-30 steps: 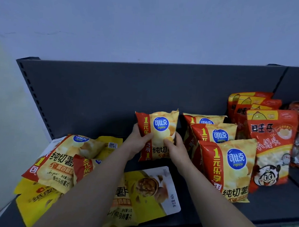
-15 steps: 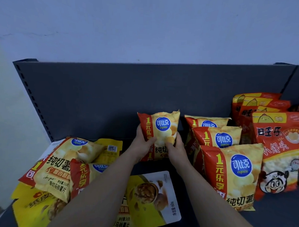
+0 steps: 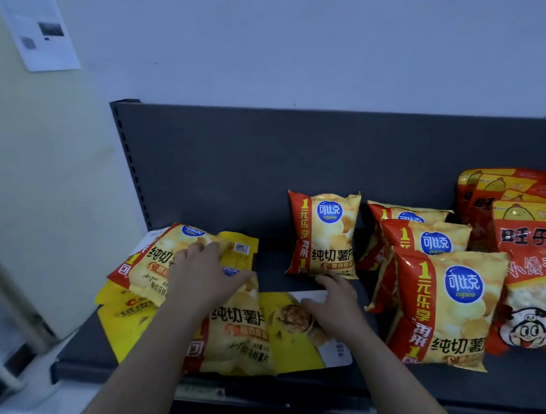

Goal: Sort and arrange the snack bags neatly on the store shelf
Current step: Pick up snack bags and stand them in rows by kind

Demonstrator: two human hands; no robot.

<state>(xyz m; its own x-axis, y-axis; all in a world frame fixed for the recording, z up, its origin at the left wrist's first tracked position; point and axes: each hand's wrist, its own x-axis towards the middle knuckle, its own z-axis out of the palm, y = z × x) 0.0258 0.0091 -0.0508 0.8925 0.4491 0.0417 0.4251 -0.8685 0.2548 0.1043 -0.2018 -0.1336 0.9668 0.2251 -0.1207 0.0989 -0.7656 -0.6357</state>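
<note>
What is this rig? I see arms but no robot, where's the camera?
No robot: a person works with bare hands. Every picture comes from one wide camera worn on the head, looking forward and down. A dark shelf holds snack bags: a pile lying flat at left, one chip bag standing alone mid-shelf, a row of three right of it, then red bags. The left hand rests spread on the pile. The right hand rests by the lone bag's base, over a yellow pouch. Neither plainly holds anything.

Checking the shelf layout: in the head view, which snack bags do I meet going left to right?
Leftmost lying chip bag → lone upright chip bag → row of three upright chip bags → red cartoon-face bags.
</note>
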